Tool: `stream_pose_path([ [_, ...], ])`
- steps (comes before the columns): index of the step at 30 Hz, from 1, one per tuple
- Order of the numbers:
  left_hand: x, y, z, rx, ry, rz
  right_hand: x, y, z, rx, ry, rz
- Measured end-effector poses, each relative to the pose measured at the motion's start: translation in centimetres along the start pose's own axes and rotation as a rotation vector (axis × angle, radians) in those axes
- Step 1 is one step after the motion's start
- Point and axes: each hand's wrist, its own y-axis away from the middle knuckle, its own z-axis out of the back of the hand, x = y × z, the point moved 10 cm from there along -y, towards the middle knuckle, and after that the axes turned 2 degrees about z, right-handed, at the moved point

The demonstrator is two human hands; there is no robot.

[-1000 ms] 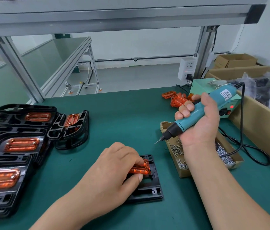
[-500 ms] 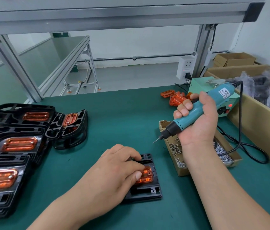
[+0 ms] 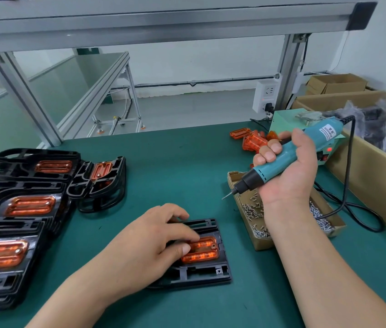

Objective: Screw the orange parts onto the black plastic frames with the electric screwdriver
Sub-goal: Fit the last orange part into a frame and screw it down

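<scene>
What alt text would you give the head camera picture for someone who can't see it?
A person's left hand holds an orange part in a black plastic frame on a green table, while the right hand holds a teal electric screwdriver raised near an open box of screws. More frames with orange parts fitted lie stacked at the left.

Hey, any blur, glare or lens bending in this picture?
Head view: wide-angle bending slightly bows the overhead beam; head view: the left hand on the orange part looks slightly smeared, the right hand and electric screwdriver sharp; head view: soft even light, small glints on the finished frames at left.
</scene>
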Motion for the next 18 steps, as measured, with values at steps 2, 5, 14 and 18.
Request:
stream_pose_path([
  [2,0.1,-0.2,-0.4,0.013,-0.025,-0.001,0.5,-0.3,0.2,-0.008,-0.017,0.018],
  [5,0.5,-0.7,-0.8,0.03,-0.012,0.031,1.6,-0.7,0.8,-0.03,-0.05,0.052],
  [14,1.1,-0.9,0.1,0.028,0.215,0.086,5.2,-1.9,3.3,-0.137,-0.099,0.165],
  [18,0.3,-2.0,2.3,-0.068,0.205,0.059,5.3,-2.0,3.7,-0.142,-0.084,0.173],
])
